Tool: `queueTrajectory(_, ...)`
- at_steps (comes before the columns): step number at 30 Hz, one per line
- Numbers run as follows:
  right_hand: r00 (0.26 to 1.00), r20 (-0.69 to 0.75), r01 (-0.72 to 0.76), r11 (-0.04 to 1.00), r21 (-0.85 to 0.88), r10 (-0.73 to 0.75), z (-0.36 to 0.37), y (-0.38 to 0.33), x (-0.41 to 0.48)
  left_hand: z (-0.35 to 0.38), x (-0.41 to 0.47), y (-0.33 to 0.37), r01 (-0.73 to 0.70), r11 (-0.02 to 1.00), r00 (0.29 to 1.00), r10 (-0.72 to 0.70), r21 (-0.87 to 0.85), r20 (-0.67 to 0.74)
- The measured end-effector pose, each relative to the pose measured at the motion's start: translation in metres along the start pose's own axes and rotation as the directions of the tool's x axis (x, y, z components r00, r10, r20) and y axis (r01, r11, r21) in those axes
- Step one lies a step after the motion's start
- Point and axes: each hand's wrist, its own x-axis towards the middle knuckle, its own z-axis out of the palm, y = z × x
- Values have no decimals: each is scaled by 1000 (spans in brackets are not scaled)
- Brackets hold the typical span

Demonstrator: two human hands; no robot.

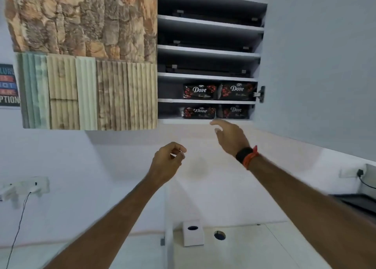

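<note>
An open wall cabinet (207,76) with several shelves hangs above me. Dark Dove packets lie on its two lowest shelves: two on the upper one (200,91) and two on the bottom one (198,112). My right hand (230,135) is raised just below the bottom shelf's edge, fingers relaxed and spread, holding nothing. It wears a black watch and an orange band on the wrist. Lower and to the left, my left hand (167,159) hangs in the air with its fingers loosely curled; it holds nothing that I can see.
The open cabinet door (317,65) stands to the right. A stone-textured panel (81,55) covers the neighbouring cabinet on the left. Below lies a white counter (254,246) with a white tissue box (192,235) and a round hole (219,235). Wall sockets (24,187) sit at left.
</note>
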Motion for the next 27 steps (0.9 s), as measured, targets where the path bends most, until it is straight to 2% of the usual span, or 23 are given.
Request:
queueTrajectory(5,989,45,147,945,-291,-139,24,-4,55,0,20,-29,21,999,1000,-20,-29,17)
queueTrajectory(9,989,44,150,923,-355,-144,38,-6,79,5,28,-38,43,998,999,-42,-39,22)
queueTrajectory(13,995,46,99,953,-286,-90,43,-3,95,7,41,-35,47,998,999,-48,-35,-18)
queueTrajectory(16,991,75,126,942,-312,-108,42,0,102,12,45,-33,50,998,998,-51,-29,-42)
queueTrajectory(20,987,18,159,932,-326,-162,37,3,101,21,46,-32,75,997,995,-76,-23,-61)
queueTrajectory(24,972,-137,156,961,-229,-190,33,3,73,32,40,-37,121,988,988,-129,-96,-87)
queueTrajectory(27,955,-292,64,998,29,-53,31,3,42,45,31,-42,142,979,984,-156,-149,-91)
